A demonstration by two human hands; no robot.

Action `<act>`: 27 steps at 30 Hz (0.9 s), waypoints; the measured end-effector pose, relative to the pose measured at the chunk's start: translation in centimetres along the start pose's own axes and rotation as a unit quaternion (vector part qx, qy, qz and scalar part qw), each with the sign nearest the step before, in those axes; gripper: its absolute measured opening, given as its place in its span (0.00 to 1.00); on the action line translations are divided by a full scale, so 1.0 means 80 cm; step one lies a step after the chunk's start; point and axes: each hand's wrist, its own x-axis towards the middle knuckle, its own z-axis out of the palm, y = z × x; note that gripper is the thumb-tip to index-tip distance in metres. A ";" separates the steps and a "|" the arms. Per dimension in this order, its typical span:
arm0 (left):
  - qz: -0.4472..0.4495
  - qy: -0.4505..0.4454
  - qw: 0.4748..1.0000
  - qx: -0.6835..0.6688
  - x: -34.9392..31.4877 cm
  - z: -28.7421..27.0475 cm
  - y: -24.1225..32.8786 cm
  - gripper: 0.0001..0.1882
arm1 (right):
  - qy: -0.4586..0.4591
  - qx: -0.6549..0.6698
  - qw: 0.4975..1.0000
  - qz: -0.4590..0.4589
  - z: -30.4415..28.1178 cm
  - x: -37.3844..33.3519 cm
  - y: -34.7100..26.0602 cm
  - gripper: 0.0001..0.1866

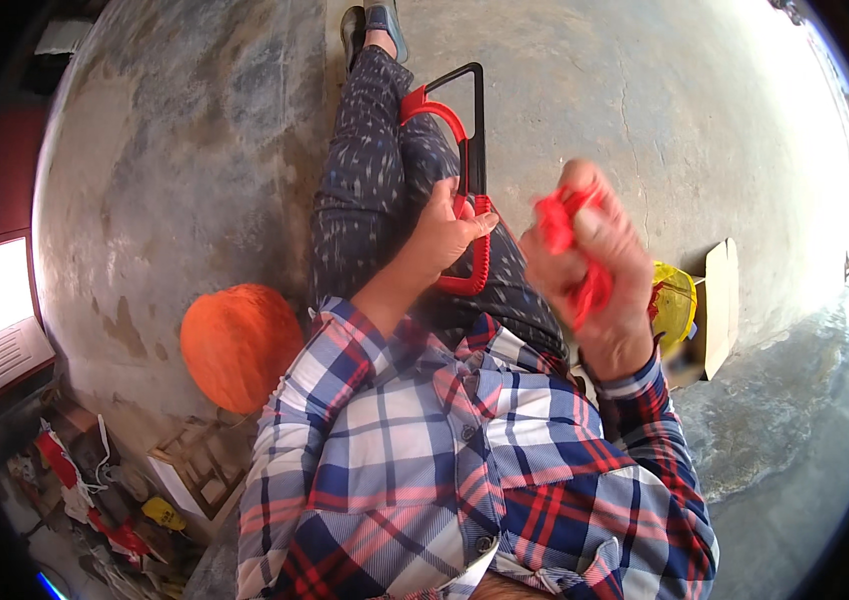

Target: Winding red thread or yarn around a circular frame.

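Observation:
My left hand [445, 236] is closed on a slim black frame [478, 120] with rounded corners, held above my legs. Red material covers part of the frame: a smooth curved band at its far left and tight ridged coils along its near end. To the right, my right hand [607, 262] is raised and closed around a bunch of red cord [557, 222], with a loop hanging by the wrist. This hand is somewhat blurred. Whether a strand runs from the bunch to the frame, I cannot tell.
My outstretched legs [365, 190] in dark patterned trousers lie on the concrete floor [215, 130]. An orange rounded item [242, 345] is on the left. At right stands an open cardboard box [720, 310] with a yellow bag [675, 303]. Mixed clutter [110, 500] fills the lower left.

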 end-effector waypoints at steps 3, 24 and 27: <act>0.000 0.021 1.000 -0.016 -0.003 0.003 0.004 0.39 | -0.002 -0.014 0.995 -0.100 0.001 -0.006 -0.008 0.12; 0.234 0.074 0.877 0.412 -0.022 0.053 0.090 0.49 | -0.195 -0.308 0.928 0.084 -0.141 -0.024 0.036 0.11; 0.280 0.091 0.841 0.454 -0.035 0.061 0.111 0.49 | -0.217 -0.401 0.884 0.102 -0.158 -0.011 0.054 0.11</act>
